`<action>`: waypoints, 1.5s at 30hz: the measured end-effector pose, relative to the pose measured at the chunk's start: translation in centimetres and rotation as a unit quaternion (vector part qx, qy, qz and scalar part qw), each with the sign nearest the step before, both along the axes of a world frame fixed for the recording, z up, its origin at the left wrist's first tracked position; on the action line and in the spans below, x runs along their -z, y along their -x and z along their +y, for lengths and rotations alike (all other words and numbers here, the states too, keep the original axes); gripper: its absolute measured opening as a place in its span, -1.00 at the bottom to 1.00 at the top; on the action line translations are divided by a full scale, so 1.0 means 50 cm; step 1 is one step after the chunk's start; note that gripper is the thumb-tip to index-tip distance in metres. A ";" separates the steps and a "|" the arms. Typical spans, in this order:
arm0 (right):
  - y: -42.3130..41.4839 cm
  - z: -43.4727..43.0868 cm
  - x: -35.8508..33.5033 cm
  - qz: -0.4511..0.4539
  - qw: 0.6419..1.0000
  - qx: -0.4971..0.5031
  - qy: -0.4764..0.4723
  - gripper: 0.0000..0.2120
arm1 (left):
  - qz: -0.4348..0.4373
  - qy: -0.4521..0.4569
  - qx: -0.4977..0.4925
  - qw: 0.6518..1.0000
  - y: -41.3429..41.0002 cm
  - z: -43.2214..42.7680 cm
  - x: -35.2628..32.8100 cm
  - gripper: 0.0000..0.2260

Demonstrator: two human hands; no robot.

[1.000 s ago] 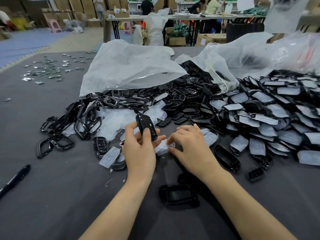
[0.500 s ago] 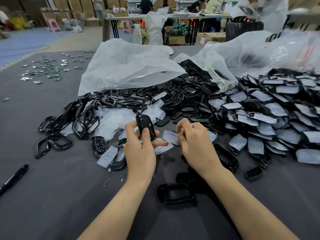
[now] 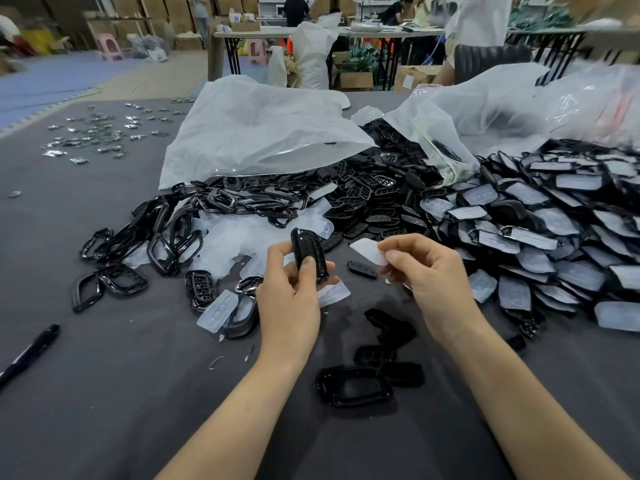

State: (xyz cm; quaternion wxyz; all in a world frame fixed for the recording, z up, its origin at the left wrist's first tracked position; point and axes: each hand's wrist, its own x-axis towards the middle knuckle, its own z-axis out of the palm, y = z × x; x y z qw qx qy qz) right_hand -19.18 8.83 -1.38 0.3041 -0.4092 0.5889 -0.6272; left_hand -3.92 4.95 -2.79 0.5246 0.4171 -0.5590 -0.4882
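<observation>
A pen [image 3: 31,351] lies near left on the table [image 3: 121,393], with black frames [image 3: 166,244] farther in. At centre, the left hand [image 3: 291,306] grips a shell [image 3: 308,254] upright, thumb across it. Just right, not touching the shell, the right hand [image 3: 429,271] pinches a clear pad [image 3: 369,251]. A heap [image 3: 554,230] fills the right.
</observation>
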 end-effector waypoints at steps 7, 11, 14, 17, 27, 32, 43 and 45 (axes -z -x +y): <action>0.003 0.007 -0.013 -0.037 0.999 -0.029 0.011 -0.74 | -0.001 0.002 0.011 1.000 0.001 0.001 0.003 -0.86; -0.006 0.017 -0.028 -0.019 0.999 -0.028 0.025 -0.77 | -0.004 0.008 0.013 1.000 0.001 0.000 0.005 -0.85; -0.008 0.022 -0.039 0.026 0.998 -0.037 0.043 -0.66 | 0.003 0.004 0.019 1.000 0.002 0.000 0.006 -0.85; -0.009 0.026 -0.047 0.100 0.991 -0.073 0.056 -0.67 | -0.015 0.014 0.033 0.999 0.002 0.002 0.006 -0.83; -0.021 0.025 -0.034 0.216 0.974 -0.041 0.049 -0.75 | -0.084 0.100 0.136 0.982 0.008 0.010 0.022 -0.68; -0.021 0.026 -0.032 0.216 0.975 -0.030 0.047 -0.71 | -0.081 0.106 0.143 0.981 0.008 0.009 0.024 -0.71; -0.025 0.022 -0.031 0.160 0.986 -0.024 0.037 -0.72 | -0.104 0.143 0.157 0.972 0.010 0.013 0.019 -0.75; -0.028 0.022 -0.031 0.161 0.986 -0.014 0.035 -0.73 | -0.108 0.147 0.159 0.970 0.010 0.014 0.018 -0.70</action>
